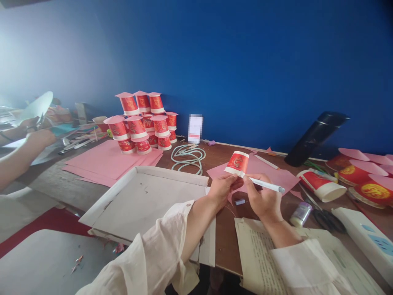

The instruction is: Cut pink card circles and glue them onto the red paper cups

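Note:
My left hand [223, 189] grips the lower rim of a red and white paper cup [238, 162] with a gold pattern, tilted above the table. My right hand [264, 199] pinches a white pen [266, 184], its tip end close to the cup's rim; whether it touches is hidden by my fingers. Under both lies a sheet of pink paper [281, 177]. A pencil [265, 161] rests on that sheet, and a small eraser [240, 202] sits just below my hands.
Stacked red cups with pink tops [137, 128] stand at the back left near pink sheets [92, 162]. A shallow cardboard tray [172, 177] is left of my arm. Rightward are a black bottle [316, 137], scissors [328, 220] and a power strip [365, 237]. Another person's hands [39, 135] hold scissors and paper.

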`<state>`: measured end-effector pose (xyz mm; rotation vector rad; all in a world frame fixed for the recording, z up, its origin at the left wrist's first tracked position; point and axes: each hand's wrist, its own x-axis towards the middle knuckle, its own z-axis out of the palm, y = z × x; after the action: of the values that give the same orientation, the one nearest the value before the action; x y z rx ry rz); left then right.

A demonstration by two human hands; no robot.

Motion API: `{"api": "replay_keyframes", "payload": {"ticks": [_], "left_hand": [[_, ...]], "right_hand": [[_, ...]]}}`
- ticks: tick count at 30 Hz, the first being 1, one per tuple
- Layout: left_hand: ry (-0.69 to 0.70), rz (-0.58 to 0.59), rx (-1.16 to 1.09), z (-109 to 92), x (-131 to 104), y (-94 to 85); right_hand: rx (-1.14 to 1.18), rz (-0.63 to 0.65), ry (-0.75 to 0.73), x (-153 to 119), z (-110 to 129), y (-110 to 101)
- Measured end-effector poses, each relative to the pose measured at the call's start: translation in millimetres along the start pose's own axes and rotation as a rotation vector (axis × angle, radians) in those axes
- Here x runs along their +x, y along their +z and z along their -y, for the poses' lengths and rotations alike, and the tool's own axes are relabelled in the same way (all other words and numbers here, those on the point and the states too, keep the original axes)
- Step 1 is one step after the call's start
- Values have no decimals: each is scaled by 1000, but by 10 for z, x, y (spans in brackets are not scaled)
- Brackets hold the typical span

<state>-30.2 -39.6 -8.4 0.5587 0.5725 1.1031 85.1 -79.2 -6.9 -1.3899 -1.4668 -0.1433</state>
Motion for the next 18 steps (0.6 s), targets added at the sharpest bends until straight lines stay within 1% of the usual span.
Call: {"api": "replay_keyframes", "payload": {"ticks": [2,7,14,18], "left_hand": [[3,-18,2,-8,-3,12],[-19,14,2,-14,-18,15],[-8,19,16,-8,-16,3],[-6,9,11,1,-6,9]], "right_hand": [[-16,4,-1,-1,5,0],[-4,-36,-63,16,8,8],[8,-8,-17,8,25,-3],[-9,-21,-38,4,32,0]]}}
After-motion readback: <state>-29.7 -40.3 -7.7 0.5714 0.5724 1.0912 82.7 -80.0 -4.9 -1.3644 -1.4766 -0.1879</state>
